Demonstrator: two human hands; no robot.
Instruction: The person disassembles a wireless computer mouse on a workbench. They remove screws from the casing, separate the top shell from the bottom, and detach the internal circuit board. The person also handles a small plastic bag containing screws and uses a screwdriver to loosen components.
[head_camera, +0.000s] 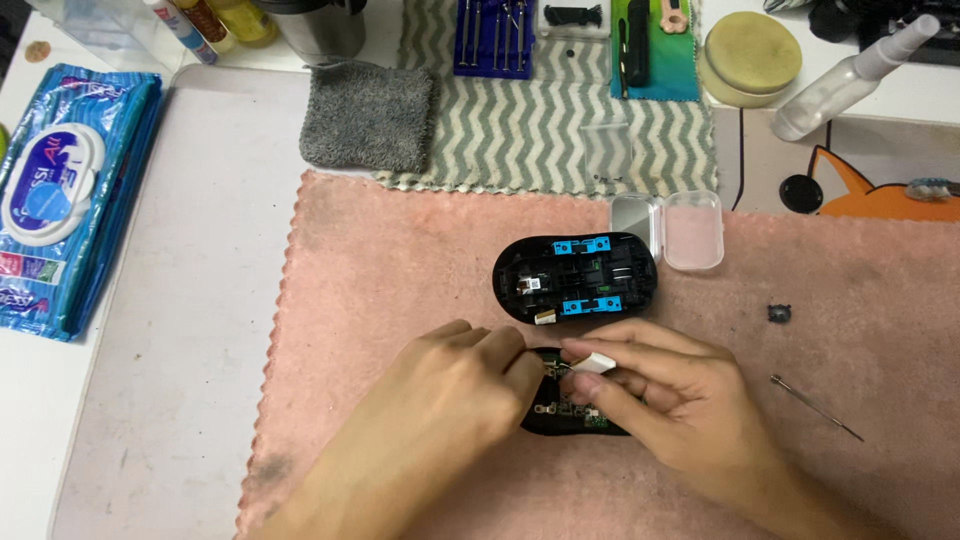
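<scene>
Our left hand (455, 385) steadies the black oval circuit-board half (565, 410) below the open black shell (575, 278); right hand (665, 400) pinches a small white tool (592, 363); best kept level.

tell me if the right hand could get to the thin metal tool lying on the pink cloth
Probably yes. The thin metal tool lies in the open on the pink cloth beside the right hand, though that hand already pinches a small white piece.

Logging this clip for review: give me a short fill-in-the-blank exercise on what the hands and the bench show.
1. Both hands, the left hand and the right hand, work on a small black part lying on a ____ cloth.
2. The opened black shell has ____ clips inside.
3. The small clear case lies ____.

Missing: pink; blue; open
</scene>
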